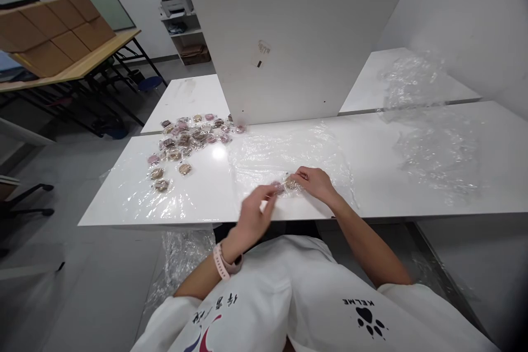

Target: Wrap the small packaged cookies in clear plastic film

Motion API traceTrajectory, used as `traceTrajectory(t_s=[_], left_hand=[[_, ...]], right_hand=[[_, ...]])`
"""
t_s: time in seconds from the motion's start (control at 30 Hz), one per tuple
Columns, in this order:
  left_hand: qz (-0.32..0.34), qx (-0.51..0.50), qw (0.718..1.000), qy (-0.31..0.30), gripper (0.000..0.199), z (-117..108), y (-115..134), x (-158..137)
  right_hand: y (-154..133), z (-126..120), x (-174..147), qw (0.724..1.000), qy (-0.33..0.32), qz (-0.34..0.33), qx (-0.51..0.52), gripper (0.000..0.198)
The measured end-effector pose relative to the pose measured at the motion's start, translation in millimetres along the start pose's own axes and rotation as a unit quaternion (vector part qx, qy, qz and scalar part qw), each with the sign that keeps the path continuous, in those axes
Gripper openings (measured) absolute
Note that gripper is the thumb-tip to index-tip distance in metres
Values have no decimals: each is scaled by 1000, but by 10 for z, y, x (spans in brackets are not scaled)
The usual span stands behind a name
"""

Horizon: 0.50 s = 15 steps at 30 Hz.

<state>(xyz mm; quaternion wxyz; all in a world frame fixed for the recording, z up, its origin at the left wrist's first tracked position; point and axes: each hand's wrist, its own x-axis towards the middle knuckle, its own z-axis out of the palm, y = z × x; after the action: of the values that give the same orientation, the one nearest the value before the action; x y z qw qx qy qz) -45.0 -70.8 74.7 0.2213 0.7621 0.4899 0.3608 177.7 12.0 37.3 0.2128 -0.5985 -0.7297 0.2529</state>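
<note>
packets [290, 182] part-hidden by hands [252, 213] [317, 183], label [264, 47] unreadable

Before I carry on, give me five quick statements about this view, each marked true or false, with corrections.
1. The left hand has a pink band at its wrist. True.
2. The right hand is at a tan wrapped piece. True.
3. The scattered wrapped pieces lie right of both hands. False: they lie to the left.
4. Crumpled clear plastic lies toward the right of the white table. True.
5. The cardboard boxes stand on the white table. False: they stand on the wooden-topped table.
</note>
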Motion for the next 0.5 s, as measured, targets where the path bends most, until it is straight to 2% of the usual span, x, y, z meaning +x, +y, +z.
traceTrajectory(t_s=[0.1,0.17,0.2,0.27,0.33,0.37,0.43,0.5], left_hand=[[64,19,994,-86,46,376,14,-49],[61,85,987,-118,60,522,-126,-32],[51,112,984,-131,65,554,-216,-12],[35,138,978,-155,70,553,-384,39],[34,138,976,-165,69,510,-501,95],[37,134,977,-161,67,487,-539,123],[44,115,982,-143,60,452,-593,182],[43,83,989,-117,49,417,-641,241]], right_hand=[[31,-24,171,998,-28,-7,-50,33],[64,-81,254,995,-24,5,-96,29],[75,-121,271,992,2,12,-127,30],[66,-201,239,978,97,15,-183,37],[12,-239,119,966,177,-19,-185,45],[-24,-229,38,969,179,-56,-160,46],[-76,-145,-118,979,107,-146,-93,43],[-57,-9,-213,975,12,-214,-53,42]])
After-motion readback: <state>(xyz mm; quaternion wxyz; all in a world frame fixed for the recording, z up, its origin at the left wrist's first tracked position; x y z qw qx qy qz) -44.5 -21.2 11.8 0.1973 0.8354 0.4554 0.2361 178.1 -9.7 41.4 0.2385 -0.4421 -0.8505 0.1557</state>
